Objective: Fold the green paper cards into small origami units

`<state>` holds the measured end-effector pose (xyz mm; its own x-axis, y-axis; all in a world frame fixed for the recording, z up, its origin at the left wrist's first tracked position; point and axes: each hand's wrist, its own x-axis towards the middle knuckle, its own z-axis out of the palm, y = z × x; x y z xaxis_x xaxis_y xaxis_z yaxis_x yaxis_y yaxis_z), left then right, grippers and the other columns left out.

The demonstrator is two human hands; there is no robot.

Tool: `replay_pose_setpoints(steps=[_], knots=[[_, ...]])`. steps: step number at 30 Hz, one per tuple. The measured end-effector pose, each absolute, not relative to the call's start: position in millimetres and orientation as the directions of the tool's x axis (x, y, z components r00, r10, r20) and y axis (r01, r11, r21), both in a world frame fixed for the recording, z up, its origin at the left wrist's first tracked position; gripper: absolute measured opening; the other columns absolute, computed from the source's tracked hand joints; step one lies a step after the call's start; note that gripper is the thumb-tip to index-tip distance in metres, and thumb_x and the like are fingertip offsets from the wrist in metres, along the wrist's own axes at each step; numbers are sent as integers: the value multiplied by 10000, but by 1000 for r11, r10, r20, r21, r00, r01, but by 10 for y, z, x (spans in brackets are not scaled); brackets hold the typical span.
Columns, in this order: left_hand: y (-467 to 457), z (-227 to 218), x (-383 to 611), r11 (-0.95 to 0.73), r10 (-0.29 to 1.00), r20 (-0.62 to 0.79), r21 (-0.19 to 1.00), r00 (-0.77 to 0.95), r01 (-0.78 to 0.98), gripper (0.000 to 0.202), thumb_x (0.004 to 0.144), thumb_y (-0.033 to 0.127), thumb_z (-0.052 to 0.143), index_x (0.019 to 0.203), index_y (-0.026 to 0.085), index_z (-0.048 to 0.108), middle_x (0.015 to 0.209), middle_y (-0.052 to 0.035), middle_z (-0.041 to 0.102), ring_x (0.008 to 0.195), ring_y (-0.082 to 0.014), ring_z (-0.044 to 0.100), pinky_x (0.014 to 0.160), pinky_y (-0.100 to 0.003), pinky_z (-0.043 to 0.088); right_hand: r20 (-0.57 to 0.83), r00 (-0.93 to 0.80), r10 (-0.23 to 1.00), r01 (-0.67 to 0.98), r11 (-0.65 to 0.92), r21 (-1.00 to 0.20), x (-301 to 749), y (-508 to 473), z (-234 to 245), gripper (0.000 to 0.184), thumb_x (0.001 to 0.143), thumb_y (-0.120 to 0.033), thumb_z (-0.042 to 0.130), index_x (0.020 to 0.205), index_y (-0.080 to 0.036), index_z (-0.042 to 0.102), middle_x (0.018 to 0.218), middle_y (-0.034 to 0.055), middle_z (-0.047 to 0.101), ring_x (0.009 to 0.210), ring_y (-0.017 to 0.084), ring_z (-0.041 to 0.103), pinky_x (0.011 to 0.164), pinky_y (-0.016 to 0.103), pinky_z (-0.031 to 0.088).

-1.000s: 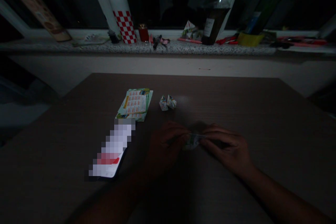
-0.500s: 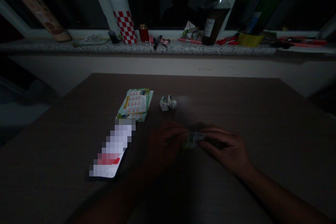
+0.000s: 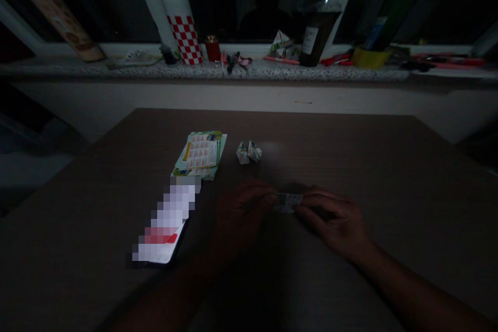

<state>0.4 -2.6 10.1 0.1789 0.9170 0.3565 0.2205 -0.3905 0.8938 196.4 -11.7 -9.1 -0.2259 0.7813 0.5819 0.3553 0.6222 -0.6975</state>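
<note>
Between my two hands a small folded piece of paper is held just over the dark wooden table. My left hand pinches its left end between thumb and fingers. Its right end sits in the pinch of my right hand. Two small folded paper pieces stand side by side beyond my left hand. Farther left lies a stack of printed green and white paper sheets. A lit phone with a blurred screen rests left of my left hand.
Behind the table runs a speckled window sill. On it stand a red-and-white checked bottle, a red jar, a dark labelled container, a green bottle in a yellow holder and several small items.
The paper between my hands has turned, so a paler face shows instead of the greener one. Both hands keep nearly the same place.
</note>
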Motion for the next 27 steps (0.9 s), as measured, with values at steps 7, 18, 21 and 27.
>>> replay_pose_setpoints(steps=[7, 18, 21, 27], knots=[[-22, 106, -10, -348, 936, 323, 909, 140, 227, 114, 841, 248, 602, 808, 186, 691, 827, -32, 687, 767, -170, 640, 717, -301, 517, 576, -248, 779, 343, 626, -700, 1967, -114, -108, 90, 800, -112, 642, 830, -183, 688, 764, 50, 700, 682, 161, 662, 610, 276, 539], [16, 87, -25, -330, 943, 311, 917, 118, 225, 108, 833, 248, 611, 827, 184, 697, 815, -19, 695, 750, -156, 640, 712, -282, 520, 509, -259, 821, 392, 571, -721, 1974, -100, -134, 63, 820, -137, 624, 817, -179, 671, 788, 62, 706, 700, 171, 664, 626, 282, 535], [20, 83, -29, -309, 951, 295, 921, 92, 236, 107, 832, 253, 610, 829, 188, 696, 822, -17, 700, 760, -160, 644, 719, -291, 526, 484, -273, 832, 410, 555, -723, 1981, -103, -153, 57, 830, -154, 615, 837, -182, 664, 801, 63, 704, 712, 172, 663, 637, 284, 537], [20, 60, -28, -309, 951, 302, 926, 67, 218, 99, 824, 263, 618, 834, 206, 698, 815, -8, 704, 758, -164, 645, 707, -291, 536, 472, -282, 835, 424, 550, -720, 1984, -102, -176, 48, 833, -170, 607, 832, -191, 649, 799, 54, 696, 701, 169, 658, 635, 278, 537]])
